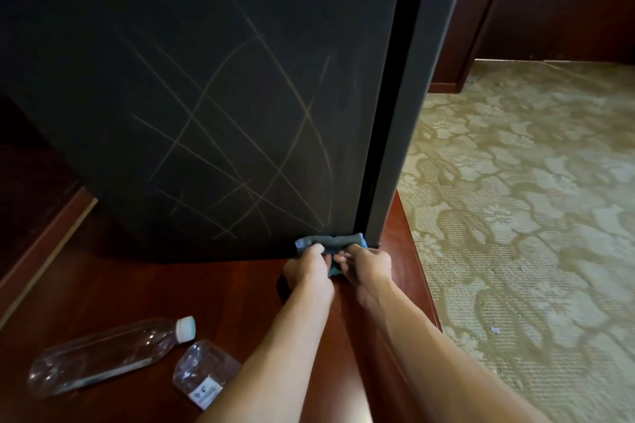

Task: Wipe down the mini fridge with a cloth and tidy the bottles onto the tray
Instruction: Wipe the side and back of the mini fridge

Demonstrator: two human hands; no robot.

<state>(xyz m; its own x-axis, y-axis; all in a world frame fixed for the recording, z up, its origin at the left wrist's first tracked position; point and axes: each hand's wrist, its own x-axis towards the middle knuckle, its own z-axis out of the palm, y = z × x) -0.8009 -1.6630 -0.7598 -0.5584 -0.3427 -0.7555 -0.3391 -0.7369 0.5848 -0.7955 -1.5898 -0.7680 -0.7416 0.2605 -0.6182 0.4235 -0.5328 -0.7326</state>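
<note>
At the fridge's [213, 106] lower corner, both hands are gripping a blue cloth [331, 241] against the dark scratched side panel. The left hand [309, 269] and right hand [366, 268] are curling their fingers round the cloth, side by side. On the wooden surface [137, 288] nearer the viewer, two clear bottles [106, 355] [202, 373] are lying on their sides, near each other.
</note>
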